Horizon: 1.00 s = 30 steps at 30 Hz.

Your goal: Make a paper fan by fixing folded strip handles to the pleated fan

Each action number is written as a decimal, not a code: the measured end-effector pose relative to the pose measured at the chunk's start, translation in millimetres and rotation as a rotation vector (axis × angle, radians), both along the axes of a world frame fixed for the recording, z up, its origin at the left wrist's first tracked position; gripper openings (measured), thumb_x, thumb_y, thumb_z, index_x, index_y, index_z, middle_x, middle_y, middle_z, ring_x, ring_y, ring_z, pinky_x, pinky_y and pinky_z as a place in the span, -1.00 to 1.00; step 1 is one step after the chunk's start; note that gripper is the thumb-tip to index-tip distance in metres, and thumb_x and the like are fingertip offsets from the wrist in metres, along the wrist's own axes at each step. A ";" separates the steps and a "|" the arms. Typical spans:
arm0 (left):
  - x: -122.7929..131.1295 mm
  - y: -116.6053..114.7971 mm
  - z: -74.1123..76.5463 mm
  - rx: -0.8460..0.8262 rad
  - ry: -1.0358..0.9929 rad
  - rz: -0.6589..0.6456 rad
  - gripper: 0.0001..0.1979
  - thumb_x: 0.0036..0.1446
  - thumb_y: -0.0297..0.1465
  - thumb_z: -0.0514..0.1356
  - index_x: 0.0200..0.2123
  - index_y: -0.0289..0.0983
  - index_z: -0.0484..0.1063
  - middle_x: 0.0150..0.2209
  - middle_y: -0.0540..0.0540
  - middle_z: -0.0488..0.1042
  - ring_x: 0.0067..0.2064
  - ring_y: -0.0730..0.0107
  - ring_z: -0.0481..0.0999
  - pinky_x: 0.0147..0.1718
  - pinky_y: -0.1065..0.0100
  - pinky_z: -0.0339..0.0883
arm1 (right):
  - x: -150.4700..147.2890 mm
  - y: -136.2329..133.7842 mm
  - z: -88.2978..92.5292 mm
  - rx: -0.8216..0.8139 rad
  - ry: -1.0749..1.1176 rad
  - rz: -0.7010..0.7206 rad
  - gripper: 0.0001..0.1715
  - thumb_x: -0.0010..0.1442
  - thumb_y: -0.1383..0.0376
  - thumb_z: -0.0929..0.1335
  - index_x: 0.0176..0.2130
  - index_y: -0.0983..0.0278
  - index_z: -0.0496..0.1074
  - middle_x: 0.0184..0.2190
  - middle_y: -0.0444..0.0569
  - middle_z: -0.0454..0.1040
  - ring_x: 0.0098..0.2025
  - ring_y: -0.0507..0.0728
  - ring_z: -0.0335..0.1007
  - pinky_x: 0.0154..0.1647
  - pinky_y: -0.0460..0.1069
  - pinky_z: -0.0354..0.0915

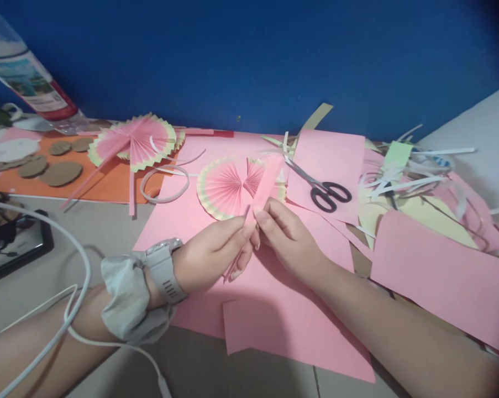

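Observation:
My left hand (210,255) and my right hand (284,235) meet over a large pink paper sheet (274,309). Both pinch a narrow folded pink paper strip (263,188) that rises from my fingertips toward the far side. My left wrist wears a grey watch and a grey scrunchie. Just behind the strip lies a pleated pink paper fan with a yellow rim (226,188). A second, larger pleated fan (133,141) rests farther left on an orange sheet.
Black-handled scissors (324,190) lie on pink paper at right of the hands. Paper scraps and strips pile up at far right (423,177). Cardboard discs (61,172) sit on the orange sheet. A white cable (73,309) crosses my left forearm. A dark tablet (12,246) lies at left.

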<state>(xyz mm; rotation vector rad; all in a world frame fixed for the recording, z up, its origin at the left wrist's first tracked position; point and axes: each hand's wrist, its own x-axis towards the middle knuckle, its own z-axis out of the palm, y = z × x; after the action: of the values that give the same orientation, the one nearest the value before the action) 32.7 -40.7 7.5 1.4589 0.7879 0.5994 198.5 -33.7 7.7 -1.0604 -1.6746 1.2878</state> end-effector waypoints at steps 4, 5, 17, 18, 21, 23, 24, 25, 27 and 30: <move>0.6 1.1 0.5 0.001 0.006 -0.012 -0.68 0.36 -0.27 -0.16 -0.39 -0.26 0.21 -0.63 0.09 0.26 -0.57 0.51 0.30 -0.49 0.42 0.25 | 2.4 -1.0 -2.9 0.027 -0.054 -0.076 -0.63 0.35 0.10 0.19 -0.44 0.24 0.15 -0.55 -0.18 0.23 -0.49 0.01 0.18 -0.40 -0.03 0.14; 0.9 1.1 0.3 0.003 0.004 -0.014 -0.68 0.36 -0.27 -0.15 -0.39 -0.26 0.21 -0.63 0.10 0.26 -0.57 0.52 0.30 -0.48 0.41 0.26 | 3.0 -0.9 -4.0 0.033 -0.050 -0.094 -0.64 0.35 0.10 0.19 -0.43 0.23 0.15 -0.55 -0.19 0.22 -0.49 0.01 0.17 -0.41 -0.02 0.13; 0.7 0.0 -0.7 0.042 -0.007 0.005 -0.67 0.36 -0.26 -0.19 -0.36 -0.25 0.20 -0.63 0.10 0.25 -0.57 0.50 0.29 -0.45 0.40 0.26 | 0.3 0.1 -2.8 -0.016 0.004 -0.055 -0.57 0.36 0.11 0.18 -0.49 0.25 0.14 -0.61 -0.22 0.15 -0.56 -0.04 0.07 -0.49 -0.07 0.07; 0.7 0.2 -0.9 0.048 -0.002 0.001 -0.67 0.36 -0.27 -0.20 -0.37 -0.25 0.20 -0.63 0.10 0.26 -0.56 0.50 0.29 -0.44 0.40 0.27 | 0.5 -0.1 -2.7 -0.009 0.001 -0.058 -0.57 0.35 0.11 0.19 -0.50 0.26 0.14 -0.61 -0.22 0.16 -0.56 -0.04 0.08 -0.48 -0.07 0.08; 1.3 0.6 -1.4 0.045 0.015 0.001 -0.66 0.36 -0.26 -0.20 -0.38 -0.25 0.21 -0.62 0.09 0.26 -0.55 0.50 0.31 -0.43 0.40 0.28 | 0.3 -1.0 -2.3 0.012 0.011 -0.059 -0.58 0.34 0.11 0.20 -0.48 0.25 0.16 -0.59 -0.22 0.21 -0.56 -0.04 0.11 -0.46 -0.07 0.11; 1.7 0.8 -1.0 0.044 0.023 -0.002 -0.64 0.36 -0.26 -0.21 -0.39 -0.25 0.21 -0.62 0.08 0.27 -0.55 0.49 0.32 -0.43 0.40 0.28 | -0.2 -1.7 -1.4 0.033 0.001 -0.081 -0.59 0.34 0.11 0.20 -0.48 0.25 0.16 -0.59 -0.21 0.24 -0.55 -0.03 0.14 -0.45 -0.06 0.12; 1.8 0.8 -0.7 0.049 0.026 -0.003 -0.64 0.36 -0.26 -0.21 -0.40 -0.25 0.21 -0.62 0.08 0.27 -0.55 0.49 0.32 -0.43 0.40 0.28 | -0.4 -1.9 -1.1 0.042 -0.008 -0.092 -0.58 0.34 0.10 0.20 -0.48 0.25 0.16 -0.59 -0.20 0.24 -0.54 -0.02 0.16 -0.45 -0.06 0.13; 1.8 0.8 -0.4 0.057 0.026 -0.005 -0.64 0.36 -0.26 -0.20 -0.40 -0.26 0.21 -0.62 0.08 0.27 -0.55 0.50 0.32 -0.43 0.40 0.28 | -0.6 -2.1 -0.8 0.050 -0.017 -0.100 -0.58 0.34 0.10 0.20 -0.49 0.25 0.15 -0.59 -0.20 0.24 -0.53 -0.02 0.17 -0.44 -0.06 0.14; 1.6 0.5 0.1 0.073 0.024 -0.006 -0.65 0.36 -0.27 -0.20 -0.41 -0.25 0.21 -0.62 0.09 0.26 -0.56 0.51 0.31 -0.43 0.41 0.27 | -0.6 -2.4 -0.8 0.055 -0.026 -0.101 -0.58 0.34 0.09 0.20 -0.49 0.25 0.15 -0.58 -0.19 0.23 -0.51 -0.01 0.20 -0.42 -0.05 0.16; 1.4 -0.1 0.3 0.079 0.019 -0.012 -0.66 0.36 -0.28 -0.19 -0.40 -0.25 0.21 -0.62 0.10 0.26 -0.56 0.51 0.30 -0.43 0.41 0.27 | 0.1 -2.9 -1.2 0.071 -0.056 -0.107 -0.59 0.35 0.10 0.19 -0.48 0.25 0.16 -0.57 -0.18 0.23 -0.51 0.00 0.19 -0.42 -0.04 0.17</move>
<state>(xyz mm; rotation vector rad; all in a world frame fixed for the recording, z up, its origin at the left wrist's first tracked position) 34.2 -40.8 7.8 1.5428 0.7773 0.6139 198.6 -36.6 6.5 -1.1369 -1.6686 1.1317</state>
